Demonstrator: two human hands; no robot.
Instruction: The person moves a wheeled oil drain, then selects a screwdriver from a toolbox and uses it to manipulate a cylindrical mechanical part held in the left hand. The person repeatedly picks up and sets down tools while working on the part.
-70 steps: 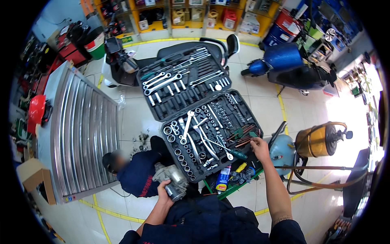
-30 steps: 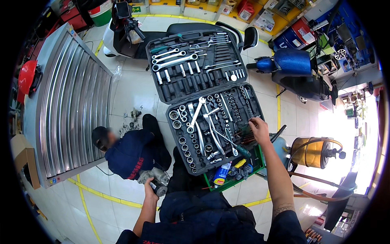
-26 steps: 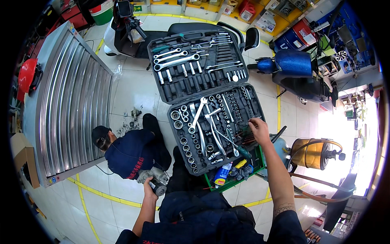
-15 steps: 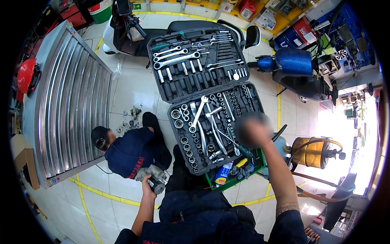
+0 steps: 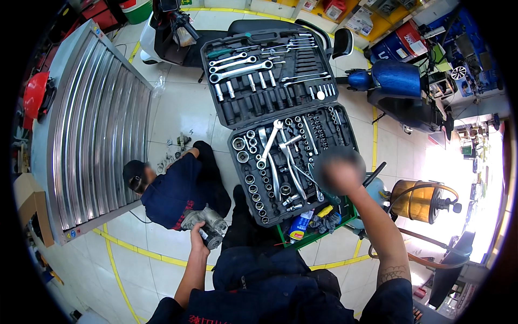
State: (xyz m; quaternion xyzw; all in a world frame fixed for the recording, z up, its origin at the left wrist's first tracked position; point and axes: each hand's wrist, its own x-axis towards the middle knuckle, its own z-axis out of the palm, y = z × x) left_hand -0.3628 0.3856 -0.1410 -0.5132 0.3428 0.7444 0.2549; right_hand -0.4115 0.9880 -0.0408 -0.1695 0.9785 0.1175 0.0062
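motor (image 5: 212, 222) sat in curled left fingers (image 5: 198, 228). right fingers (image 5: 340, 173), too blurred to tell, seemingly searched the toolbox (image 5: 280, 115); picking called for precision.

found in red characters on the lower back of the crouching co-worker's dark blue cloth jacket (image 5: 172, 197), partly lost in folds. found in red again on the wearer's own dark blue cloth top (image 5: 243, 302), cut by the lower edge. printed large and white, letters on blue and digits on red, on the tall blue-and-red metal drum (image 5: 399, 44). stuck as small coloured signs on two corners of the grey ribbed metal cabinet (image 5: 100, 135). printed too small to read on the blue cylindrical can (image 5: 300, 225) and the white rectangular carton (image 5: 360, 20).
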